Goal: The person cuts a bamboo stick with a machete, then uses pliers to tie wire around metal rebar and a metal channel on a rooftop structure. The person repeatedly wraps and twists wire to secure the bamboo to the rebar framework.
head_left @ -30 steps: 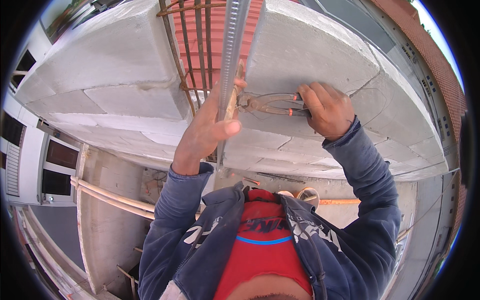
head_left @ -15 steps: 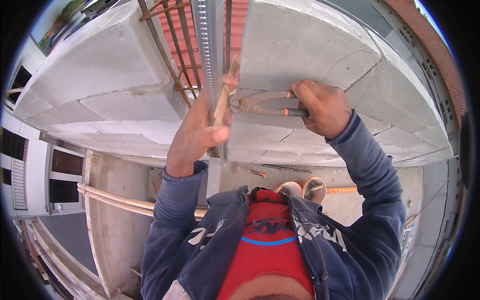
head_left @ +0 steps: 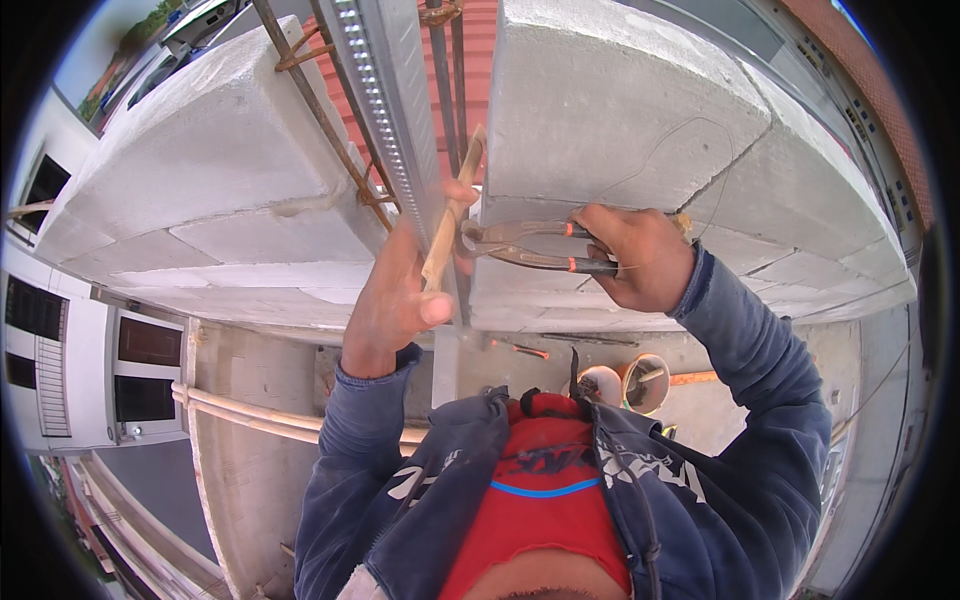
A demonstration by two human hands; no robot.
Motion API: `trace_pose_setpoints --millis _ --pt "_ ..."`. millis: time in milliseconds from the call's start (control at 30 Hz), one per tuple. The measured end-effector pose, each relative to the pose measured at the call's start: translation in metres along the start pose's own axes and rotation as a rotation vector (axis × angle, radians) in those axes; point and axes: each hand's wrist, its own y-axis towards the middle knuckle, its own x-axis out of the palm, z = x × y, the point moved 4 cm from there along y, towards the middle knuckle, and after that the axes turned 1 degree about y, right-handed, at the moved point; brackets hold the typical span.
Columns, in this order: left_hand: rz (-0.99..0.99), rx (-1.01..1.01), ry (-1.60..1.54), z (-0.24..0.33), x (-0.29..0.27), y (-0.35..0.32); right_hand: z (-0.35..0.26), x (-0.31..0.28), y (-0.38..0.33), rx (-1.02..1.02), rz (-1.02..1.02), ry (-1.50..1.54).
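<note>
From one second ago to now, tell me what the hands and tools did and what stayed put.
The left hand slid up the wooden stick, which now reaches higher beside the perforated metal strip. The right hand kept its grip on the pincers, whose jaws now close in on the stick near the rusty bars. The grey blocks did not move.

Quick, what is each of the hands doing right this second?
Left hand: closed, pressing a thin wooden stick against the metal strip.
Right hand: closed around the handles of the pincers.
</note>
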Motion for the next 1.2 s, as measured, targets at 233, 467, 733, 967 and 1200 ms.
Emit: trace_pose_setpoints --millis 233,467,733,967,1200 --pt "-0.005 -0.020 -0.064 0.005 0.000 -0.002 -0.022 0.008 -0.002 0.169 -0.332 0.482" --pt "-0.012 -0.009 -0.130 0.008 0.004 -0.004 -0.030 0.022 -0.017 0.394 -0.517 0.872" --pt "0.040 -0.012 -0.070 0.010 0.004 -0.005 -0.046 -0.005 -0.019 0.112 -0.074 0.180" --pt "0.031 0.008 -0.076 0.010 0.010 -0.005 -0.035 -0.002 -0.009 0.309 -0.249 0.176" --pt "-0.054 0.172 0.071 0.004 0.008 -0.009 -0.030 0.008 -0.012 0.500 -0.490 0.640"
